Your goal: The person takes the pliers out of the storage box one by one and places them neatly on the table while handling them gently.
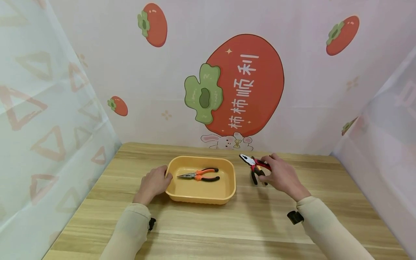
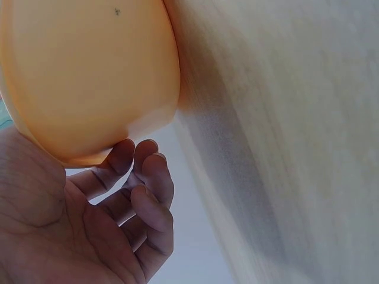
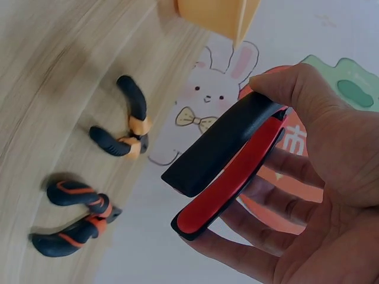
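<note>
My left hand [image 1: 154,183] grips the left rim of a yellow tray [image 1: 201,198], thumb inside and fingers outside; the left wrist view shows the curled fingers [image 2: 155,174] beside the tray's outer wall [image 2: 89,77]. Long-nose pliers [image 1: 199,175] with orange and black handles lie in the tray. To its right, my right hand [image 1: 282,175] holds pliers [image 1: 251,161] by their red and black handles [image 3: 228,165], jaws toward the upper left in the head view. Below them, orange and black pliers [image 3: 137,125] lie on the table.
Another pair of black and orange pliers [image 3: 77,219] lies on the wooden table [image 1: 195,231] near the first, mostly hidden by my right hand in the head view. A printed backdrop [image 1: 305,83] rises behind the table's far edge, with sheets at both sides.
</note>
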### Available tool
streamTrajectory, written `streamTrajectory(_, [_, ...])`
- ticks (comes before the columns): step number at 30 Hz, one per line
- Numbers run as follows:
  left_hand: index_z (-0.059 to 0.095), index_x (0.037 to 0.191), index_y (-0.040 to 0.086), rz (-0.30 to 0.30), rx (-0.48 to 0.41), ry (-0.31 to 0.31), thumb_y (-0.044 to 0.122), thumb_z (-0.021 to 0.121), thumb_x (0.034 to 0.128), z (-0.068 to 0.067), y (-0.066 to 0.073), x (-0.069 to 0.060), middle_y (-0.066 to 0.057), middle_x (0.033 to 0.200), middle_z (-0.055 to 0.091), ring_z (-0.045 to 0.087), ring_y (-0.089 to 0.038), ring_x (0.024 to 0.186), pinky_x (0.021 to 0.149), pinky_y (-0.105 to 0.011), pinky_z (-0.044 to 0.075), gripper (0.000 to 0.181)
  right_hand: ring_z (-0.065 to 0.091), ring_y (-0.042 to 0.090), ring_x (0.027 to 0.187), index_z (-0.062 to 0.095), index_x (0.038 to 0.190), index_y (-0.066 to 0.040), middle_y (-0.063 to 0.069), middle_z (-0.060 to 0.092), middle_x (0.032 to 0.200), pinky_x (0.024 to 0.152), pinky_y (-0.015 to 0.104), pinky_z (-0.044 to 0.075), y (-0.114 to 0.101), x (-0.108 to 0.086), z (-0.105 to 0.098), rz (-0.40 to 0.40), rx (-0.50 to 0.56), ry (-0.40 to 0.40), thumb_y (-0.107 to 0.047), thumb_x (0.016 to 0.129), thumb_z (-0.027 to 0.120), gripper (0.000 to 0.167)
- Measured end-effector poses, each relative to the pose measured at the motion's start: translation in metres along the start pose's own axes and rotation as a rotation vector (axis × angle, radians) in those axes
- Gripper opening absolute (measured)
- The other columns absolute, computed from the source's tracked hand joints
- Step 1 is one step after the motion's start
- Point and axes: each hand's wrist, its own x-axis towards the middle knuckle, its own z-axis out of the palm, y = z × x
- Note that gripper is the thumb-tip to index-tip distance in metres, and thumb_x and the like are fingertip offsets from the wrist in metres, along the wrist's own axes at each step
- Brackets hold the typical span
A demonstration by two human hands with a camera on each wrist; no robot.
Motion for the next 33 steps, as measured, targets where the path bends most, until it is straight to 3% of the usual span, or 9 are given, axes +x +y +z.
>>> streamTrajectory(23, [0.062, 0.109, 0.007, -0.01, 0.007, -0.007, 0.025, 0.05, 0.1014, -0.001, 0.001, -0.001, -0.005, 0.073, 0.054, 0.052, -0.023, 0.059, 0.054, -0.037, 0.038, 0.024, 0.047, 0.022, 0.069, 0.06, 0.13, 0.001, 0.013, 0.054, 0.098, 0.055, 0.035, 0.036, 0.038, -0.008, -0.003, 0.101, -0.008, -0.047, -0.031, 0.083, 0.081, 0.06])
streamTrajectory(33, [0.062, 0.104, 0.008, -0.001, 0.0, 0.003, 0.025, 0.05, 0.1013, -0.001, 0.001, 0.0, -0.005, 0.071, 0.054, 0.051, -0.022, 0.058, 0.053, -0.036, 0.037, 0.021, 0.05, 0.021, 0.068, 0.061, 0.128, 0.0, 0.013, 0.054, 0.097, 0.052, 0.034, 0.038, 0.055, -0.013, -0.002, 0.131, -0.018, -0.044, -0.03, 0.083, 0.081, 0.057])
